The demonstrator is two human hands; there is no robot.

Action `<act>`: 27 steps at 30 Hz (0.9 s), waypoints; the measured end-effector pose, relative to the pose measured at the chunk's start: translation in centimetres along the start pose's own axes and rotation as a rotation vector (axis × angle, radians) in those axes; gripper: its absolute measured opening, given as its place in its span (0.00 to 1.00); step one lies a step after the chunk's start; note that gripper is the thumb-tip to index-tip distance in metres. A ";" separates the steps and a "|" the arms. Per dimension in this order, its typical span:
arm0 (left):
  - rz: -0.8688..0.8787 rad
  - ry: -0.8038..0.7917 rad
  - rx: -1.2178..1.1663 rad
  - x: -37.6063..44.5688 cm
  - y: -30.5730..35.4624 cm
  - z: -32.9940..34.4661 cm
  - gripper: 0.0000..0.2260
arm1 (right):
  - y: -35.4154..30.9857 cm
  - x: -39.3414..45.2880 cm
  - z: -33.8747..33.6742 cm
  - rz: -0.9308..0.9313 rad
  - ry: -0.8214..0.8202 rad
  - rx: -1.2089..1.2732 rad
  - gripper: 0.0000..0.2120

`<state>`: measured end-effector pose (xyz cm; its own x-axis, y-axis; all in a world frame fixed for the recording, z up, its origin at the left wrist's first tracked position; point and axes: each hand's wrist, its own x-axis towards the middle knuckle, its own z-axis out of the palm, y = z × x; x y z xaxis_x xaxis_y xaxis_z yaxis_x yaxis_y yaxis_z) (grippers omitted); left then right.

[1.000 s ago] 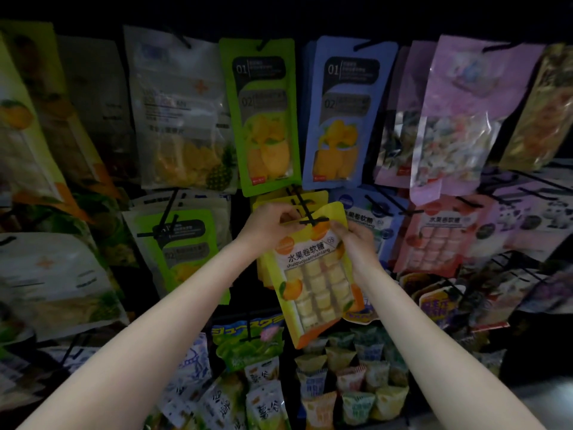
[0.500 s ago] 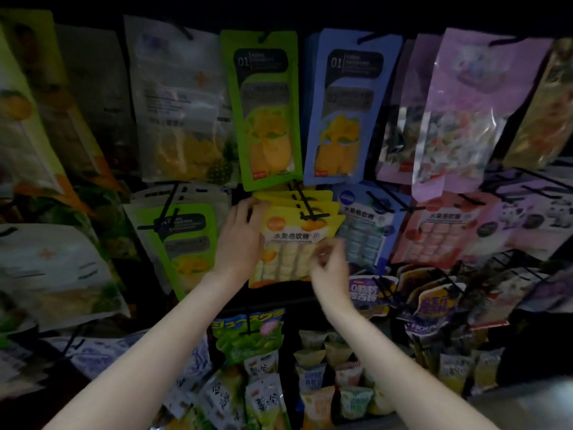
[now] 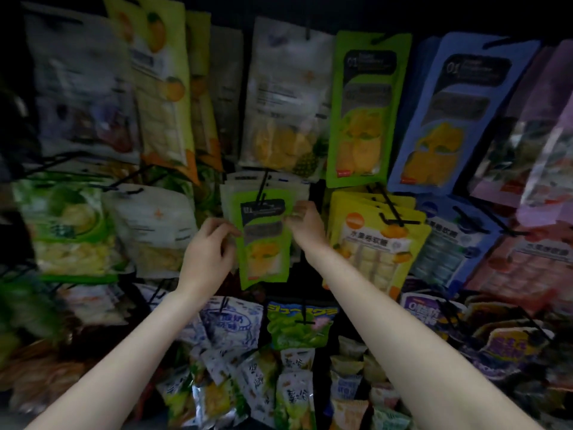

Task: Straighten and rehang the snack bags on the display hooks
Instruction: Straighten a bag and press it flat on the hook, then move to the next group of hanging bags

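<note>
A dim shop display fills the view: rows of snack bags hang from black wire hooks, and the upper edge and far corners sink into darkness. The whole left side is smeared by motion blur, so the print on those packs cannot be read.

In the middle row, a small green bag (image 3: 263, 240) with a dark label band and a yellow fruit picture hangs at the front of a stack of pale bags on a black hook (image 3: 262, 189). The left hand (image 3: 209, 252) sits at the bag's left edge, fingers curled in close with the tips touching the edge near the label; whether thumb and fingers actually pinch the film is hard to tell, since the thumb is hidden behind the hand. The right hand (image 3: 305, 226) is at the bag's upper right edge, fingers bent narrow around that edge, seemingly gripping it, though blur hides the fingertips. Both forearms reach in from the bottom corners, cut off by the frame.

Just to the right hangs a yellow bag of soft candy (image 3: 375, 240) on its own hook, its lower part hidden behind the right forearm. Below, loose small packets (image 3: 257, 380) are heaped, partly covered by the arms.
</note>
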<state>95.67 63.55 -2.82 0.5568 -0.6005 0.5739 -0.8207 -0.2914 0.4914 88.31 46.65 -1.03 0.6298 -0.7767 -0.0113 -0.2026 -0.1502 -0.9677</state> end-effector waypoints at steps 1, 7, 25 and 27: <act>-0.012 0.021 -0.012 0.0 -0.1 -0.5 0.08 | -0.3 0.2 0.1 0.021 0.015 0.014 0.19; -0.046 0.087 -0.087 1.0 -0.8 -2.2 0.09 | -1.0 -0.4 -0.3 -0.088 -0.030 -0.275 0.08; 0.242 -0.045 -0.460 6.1 7.2 -3.1 0.12 | -7.3 -5.5 -12.3 -0.436 0.099 -0.302 0.06; 0.275 -0.065 -0.467 7.2 8.5 -2.7 0.15 | -8.3 -4.9 -13.8 -0.477 0.241 -0.273 0.16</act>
<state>93.02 58.74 7.25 0.3080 -0.6571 0.6880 -0.7828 0.2361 0.5758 76.51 43.24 10.53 0.5172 -0.6967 0.4971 -0.1448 -0.6437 -0.7515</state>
